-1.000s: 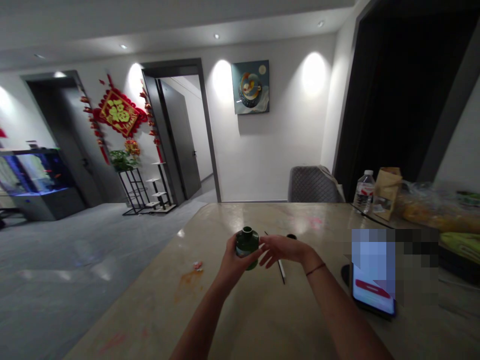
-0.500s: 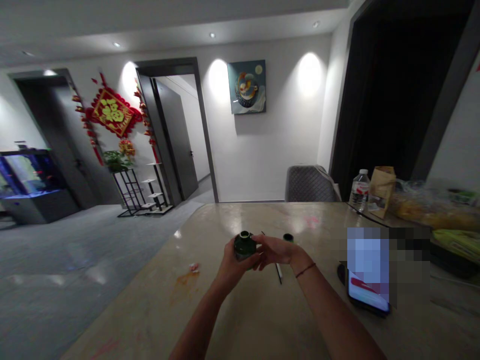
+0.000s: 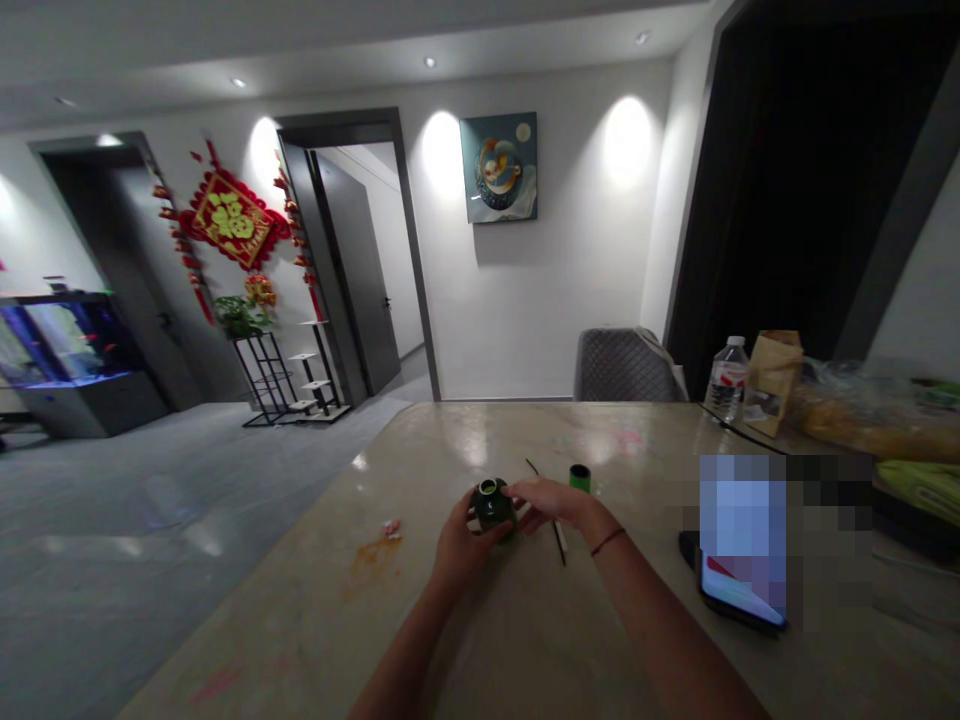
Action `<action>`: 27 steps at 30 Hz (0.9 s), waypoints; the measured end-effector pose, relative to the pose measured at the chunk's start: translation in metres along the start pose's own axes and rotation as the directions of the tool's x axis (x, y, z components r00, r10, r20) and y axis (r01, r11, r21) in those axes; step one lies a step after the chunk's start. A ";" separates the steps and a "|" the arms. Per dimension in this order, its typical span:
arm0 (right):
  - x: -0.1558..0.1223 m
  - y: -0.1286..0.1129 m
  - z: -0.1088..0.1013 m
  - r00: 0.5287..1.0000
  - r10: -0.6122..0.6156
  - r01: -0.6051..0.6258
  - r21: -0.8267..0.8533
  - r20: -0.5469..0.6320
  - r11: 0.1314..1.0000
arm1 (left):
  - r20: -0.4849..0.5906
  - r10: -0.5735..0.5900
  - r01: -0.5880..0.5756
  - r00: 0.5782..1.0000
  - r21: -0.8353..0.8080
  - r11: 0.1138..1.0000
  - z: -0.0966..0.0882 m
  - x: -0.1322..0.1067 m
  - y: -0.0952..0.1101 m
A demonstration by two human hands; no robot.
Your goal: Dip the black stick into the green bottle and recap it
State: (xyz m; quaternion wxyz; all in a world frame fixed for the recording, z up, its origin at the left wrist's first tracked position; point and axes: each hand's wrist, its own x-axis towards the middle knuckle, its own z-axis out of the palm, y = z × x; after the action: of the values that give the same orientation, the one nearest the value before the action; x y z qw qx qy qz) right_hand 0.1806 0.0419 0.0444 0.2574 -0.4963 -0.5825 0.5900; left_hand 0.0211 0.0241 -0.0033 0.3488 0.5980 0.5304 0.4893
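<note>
Two hands at a dark green bottle, lower centre of the frame.
In the head view, the left hand has its fingers wrapped around the bottle (its mouth uncovered); the right hand has bent fingers close together at the bottle's right side, though whether they grip or merely touch I cannot tell. Just right of centre, a green cylinder stands on the table; a phone sits lower right.

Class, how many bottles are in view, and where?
2: a green bottle in the left hand, and a clear plastic bottle beside the brown paper bag. Others may be hidden.
</note>
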 end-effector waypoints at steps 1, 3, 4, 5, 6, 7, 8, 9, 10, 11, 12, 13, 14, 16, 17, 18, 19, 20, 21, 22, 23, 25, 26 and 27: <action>0.001 0.000 0.000 1.000 -0.017 0.017 -0.013 -0.004 1.000 | 0.001 0.000 0.000 1.000 -0.027 1.000 0.000 0.000 -0.001; 0.002 0.002 -0.001 0.999 -0.034 0.034 -0.032 -0.004 0.999 | 0.018 0.015 -0.014 1.000 -0.093 0.996 0.001 0.000 -0.004; 0.003 0.003 -0.002 0.999 -0.032 0.031 -0.039 -0.013 0.999 | 0.029 0.031 -0.027 0.999 -0.123 0.992 0.001 0.000 -0.005; 0.004 0.003 -0.002 0.999 -0.029 0.028 -0.044 -0.027 0.999 | 0.040 0.047 -0.041 0.998 -0.142 0.989 0.002 0.000 -0.007; 0.004 0.004 -0.003 0.999 -0.029 0.027 -0.049 -0.038 0.998 | 0.052 0.058 -0.050 0.997 -0.147 0.988 0.002 0.000 -0.009; 0.004 0.004 -0.004 0.999 -0.035 0.032 -0.055 -0.041 0.998 | 0.061 0.068 -0.059 0.996 -0.141 0.988 0.002 0.000 -0.010; 0.004 0.004 -0.005 0.998 -0.047 0.044 -0.064 -0.038 0.997 | 0.067 0.061 -0.054 0.996 -0.107 0.993 0.002 0.000 -0.011; 0.004 0.003 -0.007 0.998 -0.064 0.061 -0.083 -0.030 0.995 | 0.067 0.045 -0.040 0.997 -0.068 0.997 0.001 0.000 -0.012; 0.004 0.002 -0.008 0.996 -0.083 0.079 -0.120 -0.030 0.990 | 0.068 0.040 -0.037 0.997 -0.047 0.998 0.001 0.001 -0.012; 0.003 0.001 -0.010 0.993 -0.102 0.090 -0.186 -0.055 0.978 | 0.070 0.039 -0.037 0.997 -0.029 0.999 0.001 0.001 -0.013; 0.003 0.001 -0.013 0.986 -0.120 0.082 -0.296 -0.115 0.952 | 0.067 0.035 -0.034 0.997 -0.020 0.999 0.001 0.001 -0.013; 0.002 0.002 -0.016 0.970 -0.143 0.045 -0.428 -0.198 0.903 | 0.064 0.033 -0.033 0.997 -0.014 0.999 0.001 0.002 -0.013; 0.001 0.003 -0.019 0.944 -0.166 -0.019 -0.550 -0.285 0.835 | 0.059 0.035 -0.034 0.998 -0.008 0.999 0.000 0.002 -0.013; 0.000 0.009 -0.026 0.891 -0.206 -0.155 -0.696 -0.405 0.701 | 0.047 0.057 -0.057 0.997 0.008 0.998 0.000 0.002 -0.014; -0.001 0.013 -0.029 0.878 -0.207 -0.200 -0.723 -0.432 0.661 | 0.037 0.076 -0.077 0.996 0.020 0.997 0.000 0.003 -0.014; -0.002 0.017 -0.031 0.875 -0.194 -0.228 -0.732 -0.443 0.642 | 0.026 0.096 -0.097 0.995 0.032 0.995 0.000 0.003 -0.015; -0.002 0.020 -0.032 0.878 -0.180 -0.242 -0.737 -0.443 0.632 | 0.014 0.113 -0.114 0.993 0.042 0.993 -0.001 0.004 -0.016; -0.003 0.023 -0.033 0.880 -0.169 -0.258 -0.745 -0.444 0.615 | 0.004 0.124 -0.124 0.992 0.049 0.991 -0.001 0.004 -0.016; -0.003 0.026 -0.032 0.881 -0.159 -0.273 -0.754 -0.445 0.597 | -0.003 0.130 -0.130 0.992 0.052 0.990 -0.001 0.005 -0.017; -0.003 0.027 -0.031 0.883 -0.152 -0.284 -0.763 -0.445 0.581 | -0.004 0.134 -0.133 0.991 0.052 0.990 -0.001 0.005 -0.018; -0.002 0.029 -0.029 0.884 -0.147 -0.293 -0.770 -0.444 0.567 | 0.000 0.137 -0.137 0.991 0.051 0.989 -0.001 0.005 -0.018; -0.002 0.029 -0.024 0.885 -0.143 -0.304 -0.783 -0.443 0.543 | 0.012 0.138 -0.138 0.990 0.050 0.989 -0.001 0.005 -0.019; -0.001 0.028 -0.022 0.885 -0.144 -0.308 -0.788 -0.442 0.533 | 0.018 0.132 -0.133 0.991 0.050 0.990 -0.001 0.005 -0.019; -0.001 0.027 -0.019 0.885 -0.145 -0.310 -0.794 -0.442 0.523 | 0.022 0.125 -0.126 0.992 0.050 0.991 -0.001 0.005 -0.020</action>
State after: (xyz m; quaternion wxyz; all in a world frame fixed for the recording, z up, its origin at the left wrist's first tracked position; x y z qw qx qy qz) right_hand 0.2059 0.0439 0.0223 0.0826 -0.7091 -0.6917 0.1092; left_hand 0.0139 0.0324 -0.0201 0.3069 0.6435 0.5007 0.4910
